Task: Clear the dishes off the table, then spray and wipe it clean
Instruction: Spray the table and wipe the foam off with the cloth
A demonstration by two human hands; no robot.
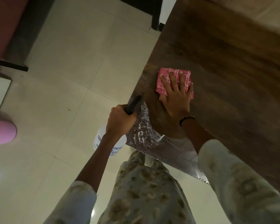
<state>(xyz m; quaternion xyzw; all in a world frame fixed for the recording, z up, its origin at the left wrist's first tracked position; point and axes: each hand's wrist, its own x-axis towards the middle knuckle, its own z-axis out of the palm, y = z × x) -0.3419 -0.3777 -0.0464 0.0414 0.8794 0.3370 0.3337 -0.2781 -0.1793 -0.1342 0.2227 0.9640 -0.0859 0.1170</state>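
A folded pink cloth (187,76) with a white grid pattern lies on the dark wooden table (233,70) near its left edge. My right hand (174,97) presses flat on the cloth with its fingers spread. My left hand (120,118) grips the black trigger head of a white spray bottle (100,139), held beside the table's corner over the floor. The bottle's body hangs below my wrist, partly hidden by my forearm. No dishes show on the visible part of the table.
A clear plastic cover with a white print (145,135) hangs off the table's near corner. Pale floor tiles (63,78) spread to the left. A pink rounded object (2,133) sits at the left edge. Dark furniture (19,34) stands at the upper left.
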